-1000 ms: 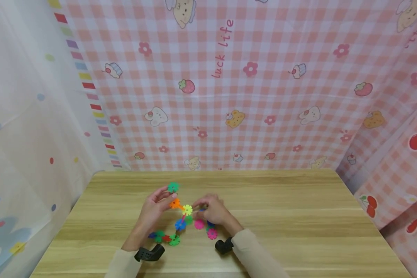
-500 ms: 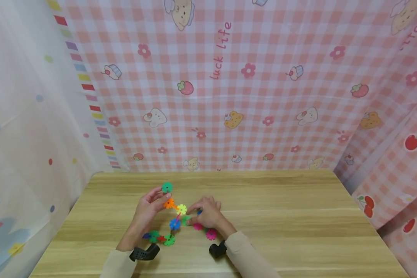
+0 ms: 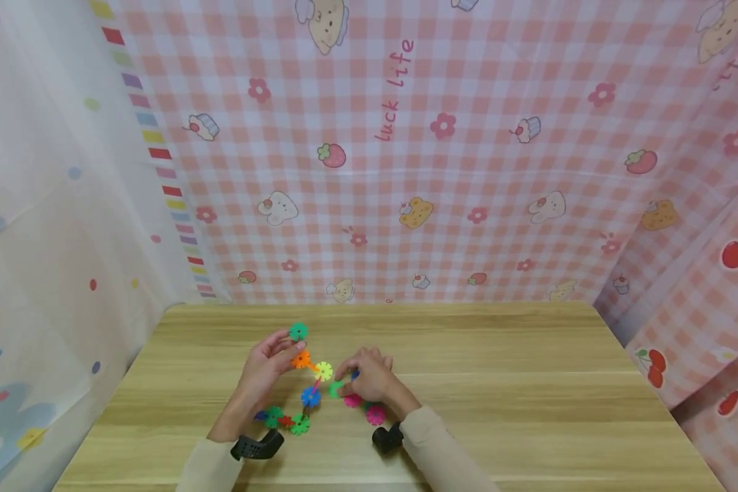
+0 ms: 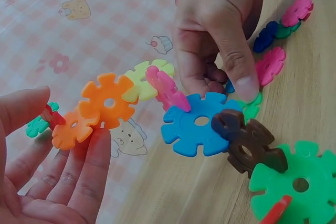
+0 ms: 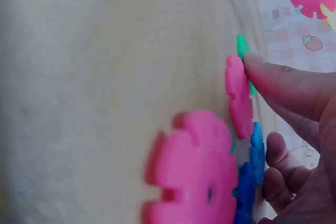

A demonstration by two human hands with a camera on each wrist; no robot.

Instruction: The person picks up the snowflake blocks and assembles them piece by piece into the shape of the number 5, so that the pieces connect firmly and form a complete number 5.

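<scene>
My left hand (image 3: 264,363) pinches an orange notched plastic snowflake disc (image 4: 121,111) between thumb and fingers. That disc belongs to a linked chain with a teal disc (image 3: 298,332) at its upper end. Downward from there run a yellow disc (image 3: 323,371), a pink one, a blue disc (image 3: 310,395), a brown disc (image 4: 236,137) and a green disc (image 3: 300,426). Right of the chain, my right hand (image 3: 369,374) pinches a small bright green disc (image 4: 252,107); its fingertips are partly hidden. Below that hand lie a pink disc (image 5: 239,95), blue discs and another pink disc (image 3: 376,414).
Red, green and dark blue discs (image 3: 273,417) continue the chain's lower end at the left. All this is over a wooden table (image 3: 498,383). A pink checked cloth (image 3: 455,260) hangs behind it. Black wrist mounts (image 3: 257,447) sit at both sleeves.
My right hand has come slightly left and its thumb and finger have closed on the bright green disc. The left hand still holds the orange disc, the chain shifted a little left.
</scene>
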